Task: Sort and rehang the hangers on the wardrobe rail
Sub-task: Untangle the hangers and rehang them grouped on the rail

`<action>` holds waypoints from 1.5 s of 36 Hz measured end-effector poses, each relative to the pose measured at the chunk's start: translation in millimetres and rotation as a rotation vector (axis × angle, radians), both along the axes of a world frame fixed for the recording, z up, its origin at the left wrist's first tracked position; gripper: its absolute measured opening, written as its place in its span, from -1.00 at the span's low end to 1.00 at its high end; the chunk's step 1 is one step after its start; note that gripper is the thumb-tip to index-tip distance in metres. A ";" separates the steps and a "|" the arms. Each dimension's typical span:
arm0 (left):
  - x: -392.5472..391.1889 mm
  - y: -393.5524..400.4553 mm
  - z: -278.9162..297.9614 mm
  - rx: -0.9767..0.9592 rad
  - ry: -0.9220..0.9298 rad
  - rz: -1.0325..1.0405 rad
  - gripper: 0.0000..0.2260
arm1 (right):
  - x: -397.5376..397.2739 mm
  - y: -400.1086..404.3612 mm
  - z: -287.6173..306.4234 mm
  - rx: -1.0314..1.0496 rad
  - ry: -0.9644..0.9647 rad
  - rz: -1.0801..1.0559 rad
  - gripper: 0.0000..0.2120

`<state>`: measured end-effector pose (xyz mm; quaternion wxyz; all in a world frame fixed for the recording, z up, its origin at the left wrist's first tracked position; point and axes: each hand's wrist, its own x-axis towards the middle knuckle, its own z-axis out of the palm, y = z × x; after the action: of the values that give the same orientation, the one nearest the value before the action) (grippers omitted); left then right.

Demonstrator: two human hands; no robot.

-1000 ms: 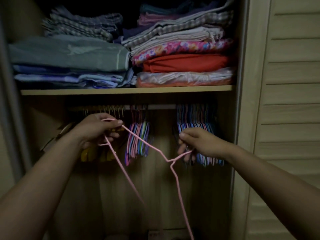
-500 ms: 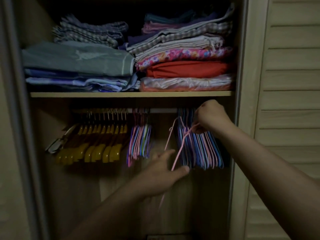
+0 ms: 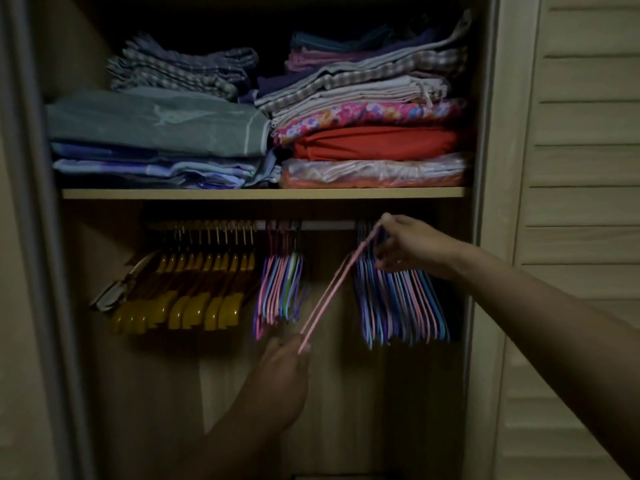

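Note:
A thin pink wire hanger (image 3: pixel 334 289) slants from the rail (image 3: pixel 325 224) down to the left. My right hand (image 3: pixel 412 245) pinches its hook end just at the rail, above a bunch of blue and pink wire hangers (image 3: pixel 401 303). Lower down, my left hand (image 3: pixel 285 375) grips the hanger's bottom corner. On the rail's left hangs a row of yellow wooden hangers (image 3: pixel 187 292). A smaller bunch of coloured wire hangers (image 3: pixel 280 292) hangs in the middle.
A shelf (image 3: pixel 263 193) above the rail carries folded cloth stacks (image 3: pixel 370 123). The wardrobe's louvred door (image 3: pixel 585 202) stands on the right and its frame (image 3: pixel 34 202) on the left. The space below the hangers is dark.
Both hands carried the pink hanger from the rail's left and middle over to the right bunch. My right hand rose to the rail with the hook; my left hand dropped to the bottom corner.

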<state>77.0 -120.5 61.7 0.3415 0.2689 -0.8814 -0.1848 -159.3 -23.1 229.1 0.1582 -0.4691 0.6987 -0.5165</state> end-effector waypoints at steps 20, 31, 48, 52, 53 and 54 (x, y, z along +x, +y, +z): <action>-118.1 -35.0 61.9 0.503 0.097 0.132 -0.80 | -82.7 44.2 -42.4 0.137 1.894 -0.515 -0.74; -178.1 -69.9 43.3 0.290 -0.145 0.130 -0.53 | -93.2 39.6 -52.3 0.086 1.838 -0.637 -0.69; -159.6 -66.7 21.2 0.095 -0.162 0.042 -0.48 | -89.8 26.8 -55.7 0.107 1.718 -0.754 -0.56; -124.0 -79.0 31.6 -0.400 -0.220 0.281 -0.73 | -82.0 19.2 -55.8 0.113 1.657 -0.840 -0.57; -116.5 -81.8 37.9 -0.496 -0.256 0.356 -0.77 | -81.1 18.3 -55.9 0.112 1.647 -0.852 -0.58; -109.7 -84.5 45.2 -0.568 -0.311 0.420 -0.81 | -80.4 17.1 -56.0 0.107 1.638 -0.860 -0.58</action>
<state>-32.6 -205.0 106.8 0.2952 0.3630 -0.8645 0.1835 -239.6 -6.1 173.0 -0.5689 -0.3803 0.7292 -0.0051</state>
